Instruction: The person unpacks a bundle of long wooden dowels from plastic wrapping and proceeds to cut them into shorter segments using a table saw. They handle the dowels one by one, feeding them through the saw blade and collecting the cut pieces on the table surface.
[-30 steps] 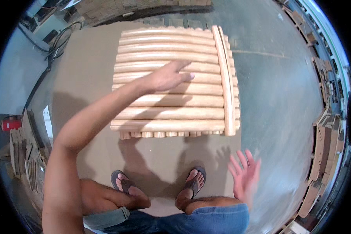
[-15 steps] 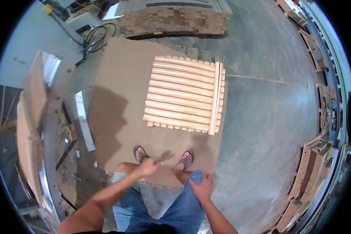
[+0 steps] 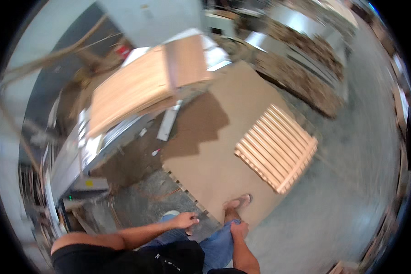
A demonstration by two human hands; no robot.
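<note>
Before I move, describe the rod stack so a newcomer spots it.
Find the big brown sheet underfoot. Toward its right edge, beyond the person's right foot, lies the rod stack. Unlike the flat tan panel at upper left, its top shows parallel pale ridges.

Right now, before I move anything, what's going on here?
A person is standing with both hands away from the stack of wooden rods. The left hand hovers in front of the body, nothing clearly visible in it; the right hand is at the right leg of the jeans. The stack sits on a brown sheet on the floor, ahead and to the right.
</note>
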